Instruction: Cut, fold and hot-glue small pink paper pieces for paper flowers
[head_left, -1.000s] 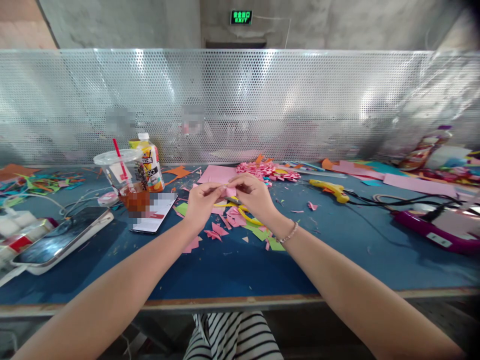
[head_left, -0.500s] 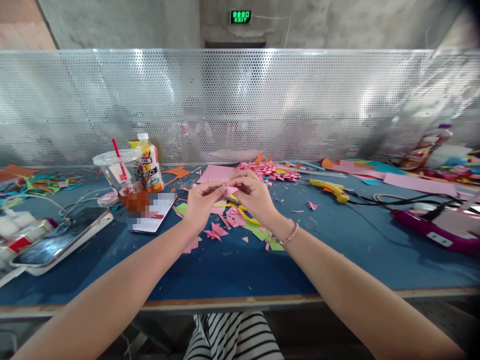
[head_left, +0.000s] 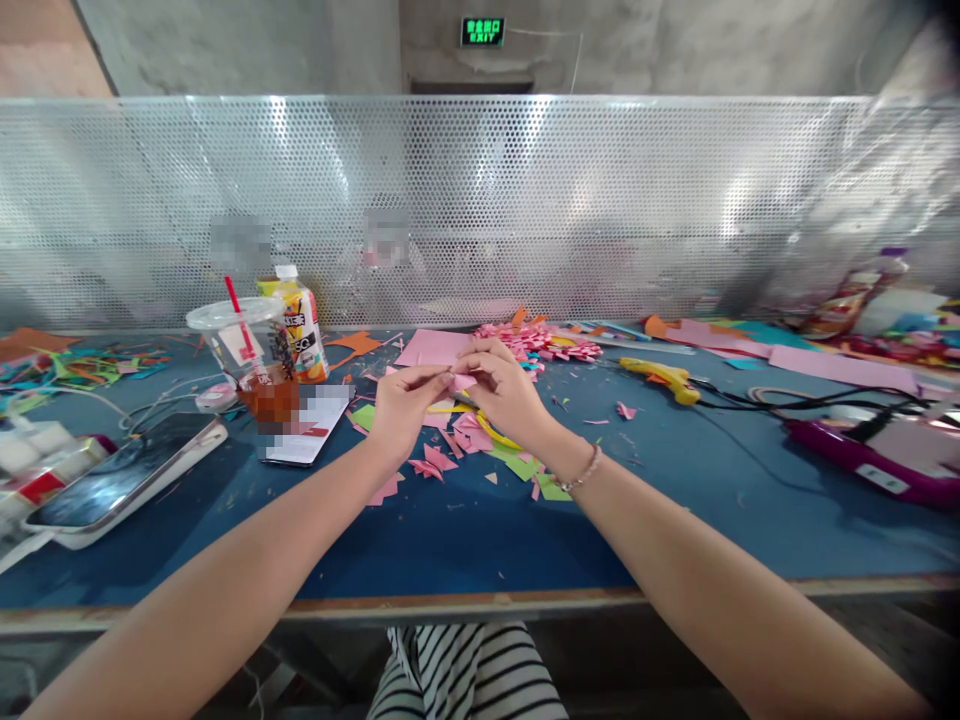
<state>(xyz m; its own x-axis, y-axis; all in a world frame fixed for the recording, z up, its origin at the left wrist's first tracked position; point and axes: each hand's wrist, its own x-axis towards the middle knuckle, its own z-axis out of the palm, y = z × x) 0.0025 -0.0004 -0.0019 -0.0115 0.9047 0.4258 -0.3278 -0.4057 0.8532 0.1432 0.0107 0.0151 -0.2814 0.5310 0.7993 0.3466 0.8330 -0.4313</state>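
Over the middle of the blue table, my left hand [head_left: 405, 408] and my right hand [head_left: 510, 395] meet fingertip to fingertip. Both pinch a small piece of pink paper [head_left: 463, 382], mostly covered by the fingers. Scissors with a yellow handle [head_left: 499, 434] show beneath my right hand; whether they lie on the table or hang from that hand I cannot tell. Below the hands are pink paper scraps [head_left: 472, 434] and green paper scraps [head_left: 523, 465]. Just behind them lies a pink sheet [head_left: 431, 347], next to a heap of folded pink strips [head_left: 510, 340].
On the left stand a lidded drink cup [head_left: 259, 385] and a bottle [head_left: 304, 335], with a phone [head_left: 319, 430] before them. Another phone [head_left: 124, 475] lies nearer. A yellow glue gun [head_left: 664, 380] and a purple power strip [head_left: 870, 465] sit right. A perforated metal panel [head_left: 480, 200] closes the back.
Both hands stay in nearly the same place, still pinching the pink paper. Only the fingers and the paper's angle have shifted slightly.
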